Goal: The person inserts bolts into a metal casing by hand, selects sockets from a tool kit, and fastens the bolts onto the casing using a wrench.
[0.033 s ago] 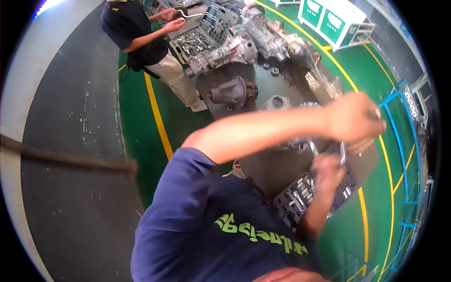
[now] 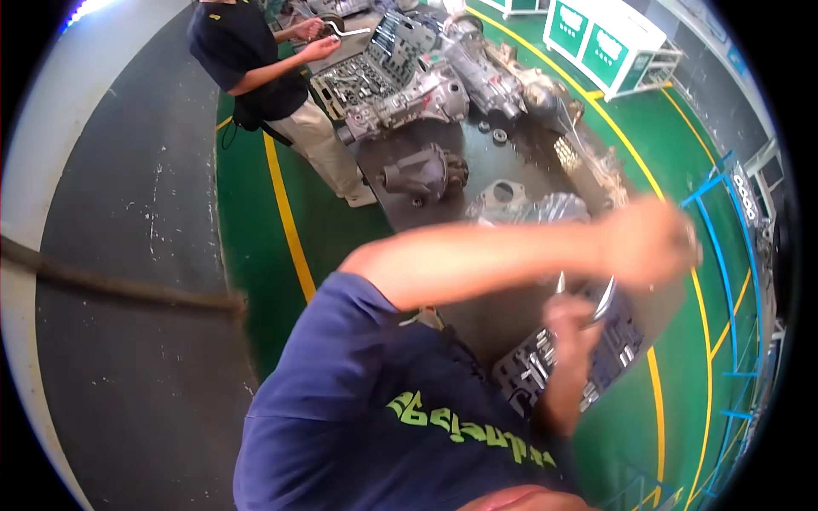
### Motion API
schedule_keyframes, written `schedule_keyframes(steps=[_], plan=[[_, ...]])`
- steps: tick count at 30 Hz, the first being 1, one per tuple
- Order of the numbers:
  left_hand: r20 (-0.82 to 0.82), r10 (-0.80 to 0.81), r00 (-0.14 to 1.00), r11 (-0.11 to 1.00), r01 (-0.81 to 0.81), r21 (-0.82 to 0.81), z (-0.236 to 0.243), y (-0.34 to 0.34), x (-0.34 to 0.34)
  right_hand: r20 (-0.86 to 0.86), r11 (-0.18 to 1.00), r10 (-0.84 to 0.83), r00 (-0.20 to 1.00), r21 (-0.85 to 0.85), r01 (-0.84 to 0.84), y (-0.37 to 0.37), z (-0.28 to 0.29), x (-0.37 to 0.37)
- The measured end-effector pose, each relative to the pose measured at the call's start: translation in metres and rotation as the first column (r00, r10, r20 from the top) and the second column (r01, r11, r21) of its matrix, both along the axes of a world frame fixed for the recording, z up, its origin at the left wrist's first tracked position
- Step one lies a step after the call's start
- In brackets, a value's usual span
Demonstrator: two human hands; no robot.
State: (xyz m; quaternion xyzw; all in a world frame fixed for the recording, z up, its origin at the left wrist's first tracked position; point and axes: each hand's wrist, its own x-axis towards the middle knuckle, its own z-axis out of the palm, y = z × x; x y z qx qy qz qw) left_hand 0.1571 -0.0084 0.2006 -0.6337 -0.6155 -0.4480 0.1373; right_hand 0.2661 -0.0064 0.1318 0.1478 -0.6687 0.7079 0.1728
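Note:
My left hand (image 2: 649, 243) is closed in a fist at the end of my outstretched arm, over the right end of the workbench (image 2: 473, 294). It is smeared by motion, and what its fingers hold, if anything, cannot be made out. Lower and nearer, my right hand (image 2: 573, 325) is closed around a shiny metal tool (image 2: 605, 300) with two bright arms sticking up from the grip; its exact kind is unclear. Beneath that hand lies an open tool tray (image 2: 626, 341) of sockets and other metal pieces. My left forearm hides part of the bench behind it.
Farther along the bench are a differential housing (image 2: 417, 175), a gearbox casing (image 2: 417, 98), a flat metal plate (image 2: 490, 200) and an open socket case (image 2: 341, 85). Another person (image 2: 247, 60) stands far left, holding a bent metal bar. A blue rail frame (image 2: 724, 264) stands at right.
My left fist has moved down in the picture. My right hand has shifted a little left and down with the metal tool still in it.

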Motion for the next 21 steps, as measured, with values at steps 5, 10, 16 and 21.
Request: schedule_keyframes(steps=[5, 10, 16, 21], plan=[[0.4, 0.018, 0.916, 0.959, 0.098, -0.268, 0.023, -0.021, 0.1, 0.231, 0.997, -0.082, 0.969, 0.015, 0.081, 0.053, -0.006, -0.068], [0.764, -0.109, 0.636, 0.982, -0.05, 0.182, 0.045, -0.058, 0.009, 0.062, 0.988, 0.026, 0.998, -0.154, -0.017, 0.052, -0.052, -0.006], [0.522, 0.087, 0.848, 0.934, 0.114, -0.34, 0.037, -0.039, 0.091, -0.081, 0.903, 0.127, 0.989, 0.421, -0.082, 0.008, 0.008, -0.059], [0.481, 0.125, 0.868, 0.976, -0.019, -0.219, 0.034, -0.073, 0.037, 0.401, 0.889, -0.389, 0.829, -0.072, 0.452, 0.051, -0.017, -0.049]])
